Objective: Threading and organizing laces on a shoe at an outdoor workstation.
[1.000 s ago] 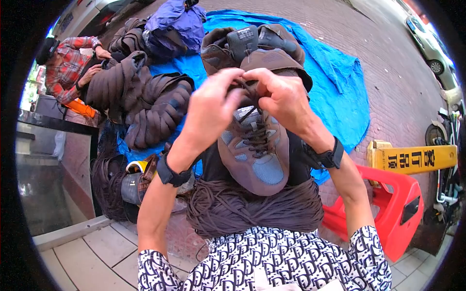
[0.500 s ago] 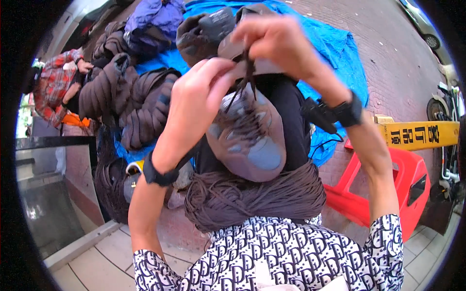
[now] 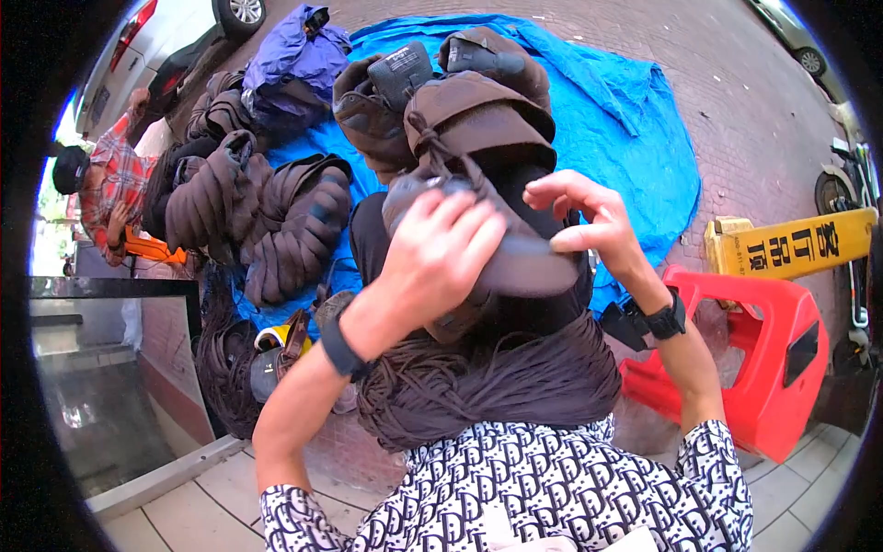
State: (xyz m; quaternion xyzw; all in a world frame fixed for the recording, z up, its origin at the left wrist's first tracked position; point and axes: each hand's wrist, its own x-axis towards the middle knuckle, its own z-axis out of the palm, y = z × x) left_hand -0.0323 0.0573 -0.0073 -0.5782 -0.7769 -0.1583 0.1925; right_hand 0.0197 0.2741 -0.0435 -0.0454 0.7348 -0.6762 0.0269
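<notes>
A brown lace-up shoe upper (image 3: 538, 269) is tilted above my dark-trousered knees, blurred by motion. My left hand (image 3: 441, 244) holds it across the grey lacing side, fingers curled over it. A dark lace (image 3: 432, 138) rises from its far end in a knot or loop. My right hand (image 3: 589, 212) hovers at the shoe's right side, thumb and fingers apart; whether the thumb touches the toe I cannot tell. Across my lap lies a thick bundle of dark brown laces (image 3: 515, 377). More brown shoe uppers (image 3: 483, 115) are piled just beyond my knees.
A blue tarp (image 3: 625, 138) spreads on the brick ground, with nested brown uppers (image 3: 221, 189) and a purple bag (image 3: 290, 60) at left. Loose laces (image 3: 225, 368) hang beside a glass case (image 3: 110, 386). A red plastic stool (image 3: 773, 368) stands right. A person in plaid (image 3: 120, 175) sits far left.
Both hands have come down and apart from the raised lace. The left now grips the shoe, which has turned its toe to the right; the right has let go of the lace.
</notes>
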